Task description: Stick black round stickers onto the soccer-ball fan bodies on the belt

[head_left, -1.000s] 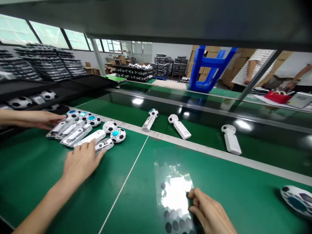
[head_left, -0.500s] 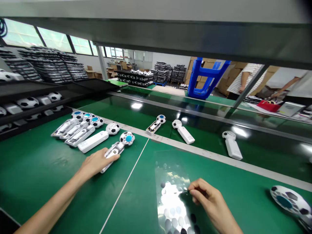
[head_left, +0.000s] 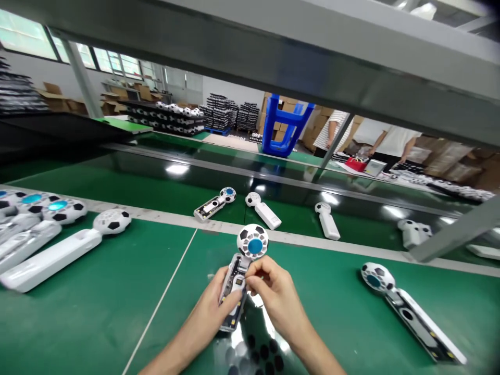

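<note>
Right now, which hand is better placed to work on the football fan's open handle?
Probably the right hand: its fingertips pinch at the open handle of the football fan, which the left hand grips and steadies.

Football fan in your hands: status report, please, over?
Left hand grips football fan by its handle. Right hand pinches at the open handle. Dotted sheet lies beneath; nothing in the way.

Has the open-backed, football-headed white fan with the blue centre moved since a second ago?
Yes: the fan went from left of the thin white line to right of it, held in left hand and right hand.
</note>
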Available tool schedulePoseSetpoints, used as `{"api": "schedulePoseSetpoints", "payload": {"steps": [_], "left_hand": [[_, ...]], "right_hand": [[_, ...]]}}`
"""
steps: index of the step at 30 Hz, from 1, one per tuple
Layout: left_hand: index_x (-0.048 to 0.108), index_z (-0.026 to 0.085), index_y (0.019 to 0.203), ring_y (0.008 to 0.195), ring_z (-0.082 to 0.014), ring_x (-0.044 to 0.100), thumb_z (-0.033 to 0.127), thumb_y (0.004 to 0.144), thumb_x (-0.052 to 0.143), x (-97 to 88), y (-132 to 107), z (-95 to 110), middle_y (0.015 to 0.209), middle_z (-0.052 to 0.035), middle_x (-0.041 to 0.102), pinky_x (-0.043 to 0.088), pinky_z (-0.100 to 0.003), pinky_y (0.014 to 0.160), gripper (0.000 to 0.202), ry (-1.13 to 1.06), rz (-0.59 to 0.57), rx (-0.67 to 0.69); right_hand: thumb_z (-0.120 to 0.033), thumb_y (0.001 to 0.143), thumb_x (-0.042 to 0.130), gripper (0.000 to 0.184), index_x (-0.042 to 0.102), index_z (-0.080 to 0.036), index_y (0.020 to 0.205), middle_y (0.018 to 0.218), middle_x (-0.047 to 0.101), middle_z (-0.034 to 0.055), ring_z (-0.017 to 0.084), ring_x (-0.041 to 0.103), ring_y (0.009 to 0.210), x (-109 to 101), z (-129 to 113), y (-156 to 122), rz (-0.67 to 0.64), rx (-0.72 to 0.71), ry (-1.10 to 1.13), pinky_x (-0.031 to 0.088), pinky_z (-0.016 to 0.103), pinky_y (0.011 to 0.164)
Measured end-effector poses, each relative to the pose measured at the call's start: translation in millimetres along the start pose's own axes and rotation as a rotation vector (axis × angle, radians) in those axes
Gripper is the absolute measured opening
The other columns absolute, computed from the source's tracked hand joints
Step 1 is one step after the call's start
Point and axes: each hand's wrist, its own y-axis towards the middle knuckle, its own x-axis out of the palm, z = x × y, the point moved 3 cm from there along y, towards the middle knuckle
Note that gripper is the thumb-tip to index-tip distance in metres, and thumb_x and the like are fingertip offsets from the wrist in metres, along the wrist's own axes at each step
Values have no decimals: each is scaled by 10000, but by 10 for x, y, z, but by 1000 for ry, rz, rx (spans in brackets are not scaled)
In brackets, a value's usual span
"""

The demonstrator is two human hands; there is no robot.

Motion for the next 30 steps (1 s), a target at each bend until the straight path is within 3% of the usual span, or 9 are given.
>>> {"api": "schedulePoseSetpoints", "payload": {"steps": [4,11,30], "left_hand": [[454,196,1152,907,-213,564,276,809,480,-16,-35,35,1030,-44,592,443,-316,818,353,143,35,40],[452,207,1187,942,-223,553,263,795,479,-2,-74,28,1086,-52,589,439,-316,833,396,175,55,57],[428,197,1198,965,-216,529,282,815,462,35,-90,41,1132,-60,558,406,-304,865,394,132,10,44]], "right_hand": [[-122,799,483,153,574,-187,695,745,540,-6,109,529,670,60,-29,-64,26,-102,-211,414,204,604],[-85,829,462,171,572,-196,758,739,550,-14,113,527,665,106,-27,-93,9,-179,-347,394,211,611],[-71,829,444,171,524,-199,749,745,533,-17,109,514,661,114,13,-93,-25,-175,-445,371,214,607]]}}
